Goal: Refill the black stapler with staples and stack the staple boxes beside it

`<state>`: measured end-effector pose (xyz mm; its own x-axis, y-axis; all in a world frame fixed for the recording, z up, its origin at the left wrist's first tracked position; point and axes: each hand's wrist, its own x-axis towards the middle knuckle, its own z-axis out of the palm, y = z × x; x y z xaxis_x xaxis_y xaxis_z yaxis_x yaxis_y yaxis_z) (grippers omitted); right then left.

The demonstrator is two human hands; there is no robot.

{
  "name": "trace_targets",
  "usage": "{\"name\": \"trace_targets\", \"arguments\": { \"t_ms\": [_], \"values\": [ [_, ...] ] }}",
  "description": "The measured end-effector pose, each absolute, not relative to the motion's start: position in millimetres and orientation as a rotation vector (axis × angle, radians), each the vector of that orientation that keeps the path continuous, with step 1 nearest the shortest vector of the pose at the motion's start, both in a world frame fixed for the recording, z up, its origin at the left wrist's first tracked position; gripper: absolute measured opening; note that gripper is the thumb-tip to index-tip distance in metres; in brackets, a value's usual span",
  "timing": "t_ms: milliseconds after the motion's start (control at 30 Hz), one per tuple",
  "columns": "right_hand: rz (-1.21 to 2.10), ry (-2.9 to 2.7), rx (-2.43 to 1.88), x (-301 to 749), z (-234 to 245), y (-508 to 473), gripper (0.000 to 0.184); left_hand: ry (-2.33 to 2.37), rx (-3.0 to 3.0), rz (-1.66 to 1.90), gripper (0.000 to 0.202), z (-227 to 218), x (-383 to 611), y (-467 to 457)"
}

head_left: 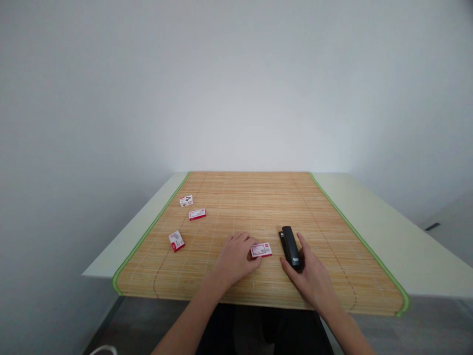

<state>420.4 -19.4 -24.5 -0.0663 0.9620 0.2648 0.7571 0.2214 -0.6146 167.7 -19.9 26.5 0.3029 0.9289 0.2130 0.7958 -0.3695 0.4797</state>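
My left hand [238, 256] rests low over the mat, its thumb and fingers closed on the left end of a small red-and-white staple box [261, 250]. To the right of that box lies a black stapler [291, 246], its long axis pointing away from me and its top arm shifted slightly off the base. My right hand [312, 276] is loosely wrapped round the stapler's near end, thumb on the left and index finger along the right. Part of the near end is hidden by the fingers.
Three more small red-and-white boxes lie on the left: a near one [176, 240], a middle one [197, 214] and a far one [186, 200]. A bamboo mat [258, 197] with green edging covers the middle of the white table [354, 207]. Behind it stands a wall [244, 98].
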Motion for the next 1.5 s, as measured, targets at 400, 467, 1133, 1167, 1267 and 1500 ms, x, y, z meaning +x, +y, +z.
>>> {"name": "trace_targets", "arguments": {
  "t_ms": [400, 467, 1133, 1167, 1267, 1500],
  "values": [
    [0.683, -2.037, -1.302, 445, -14, -17, 0.072, 1.412, 2.075, 0.717, 0.042, 18, 194, -21],
    [0.773, -2.058, -1.282, 450, -10, -15, 0.066, 1.378, 2.078, 0.738, 0.046, 19, 199, -16],
    [0.689, -2.239, -1.180, 417, -2, -13, 0.022, 1.433, 2.091, 0.752, 0.061, 12, 171, -22],
    [0.682, -2.240, -1.172, 414, -4, -12, 0.022, 1.435, 2.088, 0.757, 0.062, 11, 170, -23],
    [0.717, -2.223, -1.130, 418, -8, -11, 0.035, 1.430, 2.093, 0.746, 0.070, 11, 171, -26],
    [0.788, -2.114, -1.234, 463, -7, -4, 0.087, 1.822, 1.902, 0.700, 0.069, 27, 62, -26]
  ]
}}
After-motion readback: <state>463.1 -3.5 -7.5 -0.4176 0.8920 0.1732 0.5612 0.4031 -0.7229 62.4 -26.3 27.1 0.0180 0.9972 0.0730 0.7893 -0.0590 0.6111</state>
